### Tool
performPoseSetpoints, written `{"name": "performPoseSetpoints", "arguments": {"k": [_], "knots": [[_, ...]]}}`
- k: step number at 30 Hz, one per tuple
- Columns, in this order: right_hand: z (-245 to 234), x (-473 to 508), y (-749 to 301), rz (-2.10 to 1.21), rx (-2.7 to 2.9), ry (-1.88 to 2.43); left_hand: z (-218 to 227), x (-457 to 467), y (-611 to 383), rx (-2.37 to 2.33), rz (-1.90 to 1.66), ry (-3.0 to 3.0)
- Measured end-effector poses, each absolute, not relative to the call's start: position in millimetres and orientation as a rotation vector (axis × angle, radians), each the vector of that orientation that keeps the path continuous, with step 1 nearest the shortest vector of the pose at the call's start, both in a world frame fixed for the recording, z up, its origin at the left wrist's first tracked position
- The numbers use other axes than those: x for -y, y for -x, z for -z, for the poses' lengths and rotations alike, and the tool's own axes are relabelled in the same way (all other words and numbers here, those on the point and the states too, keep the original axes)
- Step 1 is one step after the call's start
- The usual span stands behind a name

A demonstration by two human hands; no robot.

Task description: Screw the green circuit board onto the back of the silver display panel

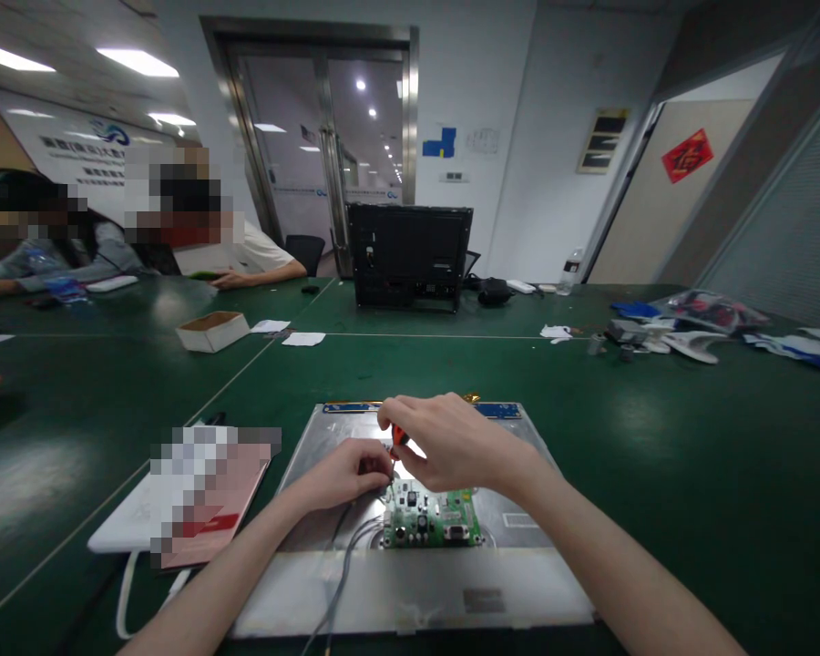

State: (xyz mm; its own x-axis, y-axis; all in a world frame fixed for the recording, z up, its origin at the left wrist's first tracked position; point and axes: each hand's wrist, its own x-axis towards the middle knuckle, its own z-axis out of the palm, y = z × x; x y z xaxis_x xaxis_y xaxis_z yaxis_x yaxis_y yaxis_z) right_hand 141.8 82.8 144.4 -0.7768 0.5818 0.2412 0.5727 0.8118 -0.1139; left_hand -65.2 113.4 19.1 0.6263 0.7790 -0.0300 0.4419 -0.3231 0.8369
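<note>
Head view: at bottom centre I see one silver panel [410, 588], its near edge close to the frame's bottom, its label too small to read. One green circuit board [429, 521] lies on the panel's middle. The right hand [444, 444] is closed around one red-handled screwdriver [399, 435], its shaft angled down at the board's upper-left corner. Beside that shaft the left hand [352, 471] gathers its fingertips; I cannot tell whether they grip anything. Green tabletop [683, 492] stretches past the panel's right edge. Farther off: one open box [211, 337] left of centre, one black monitor [414, 251] at upper centre. At upper left, one banner [61, 150] carries blurred lettering; at upper right, one red diamond sign [688, 156] bears a character.
</note>
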Motion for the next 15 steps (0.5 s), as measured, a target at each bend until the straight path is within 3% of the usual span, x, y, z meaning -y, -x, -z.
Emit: {"name": "performPoseSetpoints", "arguments": {"k": [15], "knots": [[-144.9, -81.9, -142.6, -0.082, 2.724, 0.905, -20.5, -113.3, 65.5, -0.990, -0.478, -1.991]]}}
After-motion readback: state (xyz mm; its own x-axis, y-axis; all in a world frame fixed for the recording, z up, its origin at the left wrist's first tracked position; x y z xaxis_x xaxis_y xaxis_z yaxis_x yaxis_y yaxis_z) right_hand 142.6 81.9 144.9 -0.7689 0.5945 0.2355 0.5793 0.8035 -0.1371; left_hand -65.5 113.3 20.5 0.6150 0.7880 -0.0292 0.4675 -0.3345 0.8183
